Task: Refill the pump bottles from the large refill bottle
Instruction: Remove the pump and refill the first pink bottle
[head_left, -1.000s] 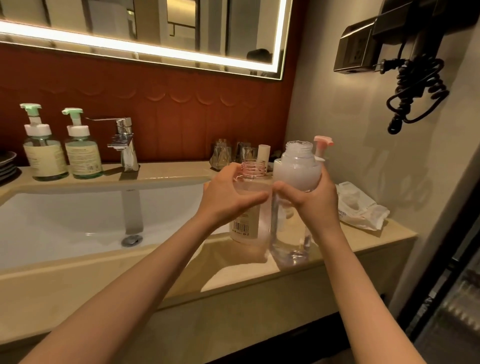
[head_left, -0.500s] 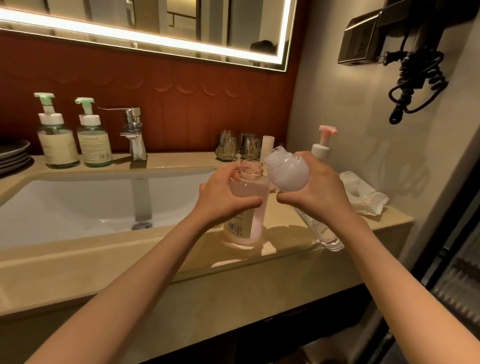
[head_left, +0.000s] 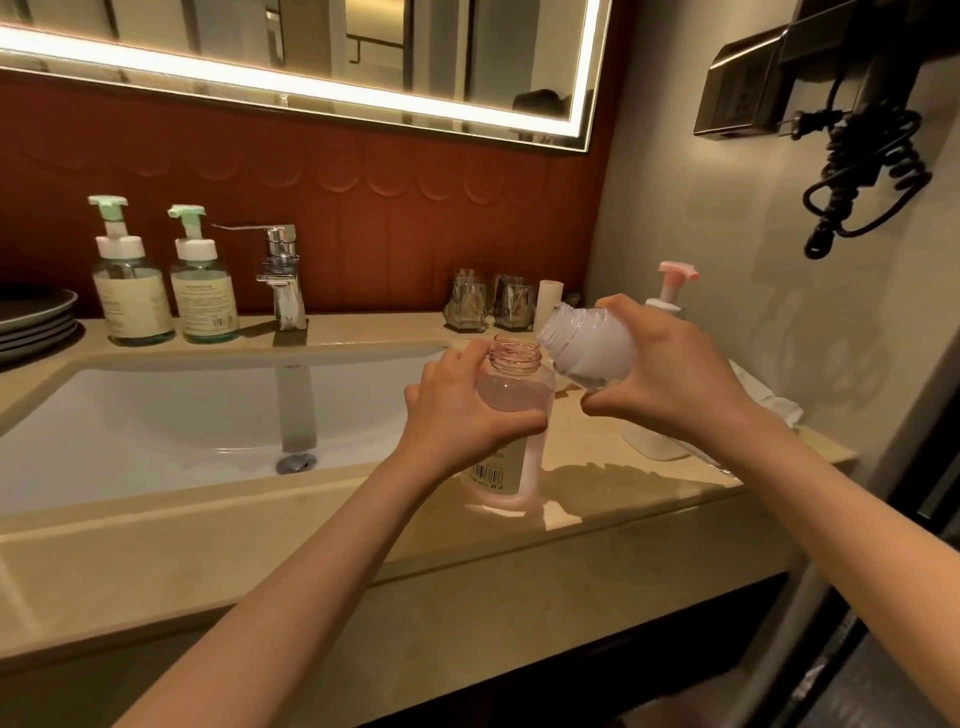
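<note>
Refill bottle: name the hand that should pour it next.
Right. The right hand grips the refill bottle, tilted, its mouth by the open pink bottle, which the left hand holds.

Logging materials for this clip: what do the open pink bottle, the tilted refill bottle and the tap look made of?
The pink bottle: clear glossy plastic by the look, with moulded neck threads and pink liquid showing through; glass is possible. The refill bottle: translucent plastic, with a threaded neck and whitish contents showing through. The tap: polished metal, with bright mirror-like reflections.
</note>
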